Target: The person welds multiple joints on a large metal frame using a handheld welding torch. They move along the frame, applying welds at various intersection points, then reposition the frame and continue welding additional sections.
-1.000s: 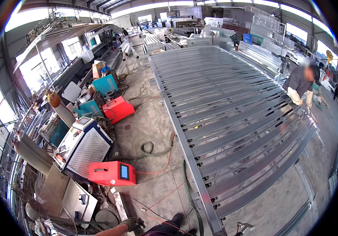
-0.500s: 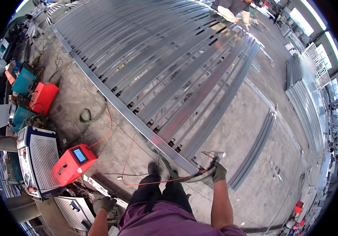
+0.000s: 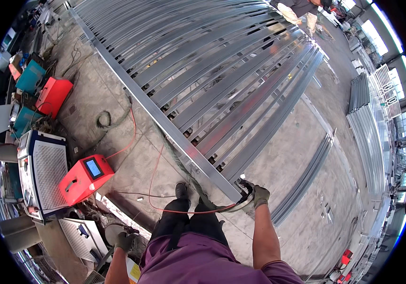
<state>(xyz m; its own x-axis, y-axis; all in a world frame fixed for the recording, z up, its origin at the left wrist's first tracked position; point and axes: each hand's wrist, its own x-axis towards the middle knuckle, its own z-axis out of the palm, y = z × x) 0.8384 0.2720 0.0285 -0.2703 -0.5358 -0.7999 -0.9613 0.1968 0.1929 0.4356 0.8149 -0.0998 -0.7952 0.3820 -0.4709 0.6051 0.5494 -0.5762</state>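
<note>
My gloved right hand (image 3: 260, 195) is closed around a dark welding gun (image 3: 246, 187). The gun is held at the near right corner of a large frame of grey metal bars (image 3: 222, 106), close to its long edge rail (image 3: 165, 125). A thick hose (image 3: 198, 191) and a thin red line (image 3: 184, 211) trail from the gun to the left, past my feet. At my left side, low down, my gloved left hand (image 3: 124, 240) has curled fingers beside a round greyish thing (image 3: 113, 232). What those fingers grip, I cannot make out.
On the left stand a red box with a screen (image 3: 87, 179), a white and blue cabinet (image 3: 44, 175) and another red case (image 3: 54, 97). Loose metal bars (image 3: 302, 184) lie to the right. Across the frame, a person (image 3: 297, 10) works near a bright spark.
The gun has swung in against the frame's corner, its tip no longer reaching out to the right. My left hand has shifted slightly left and up. The whole view has turned a little.
</note>
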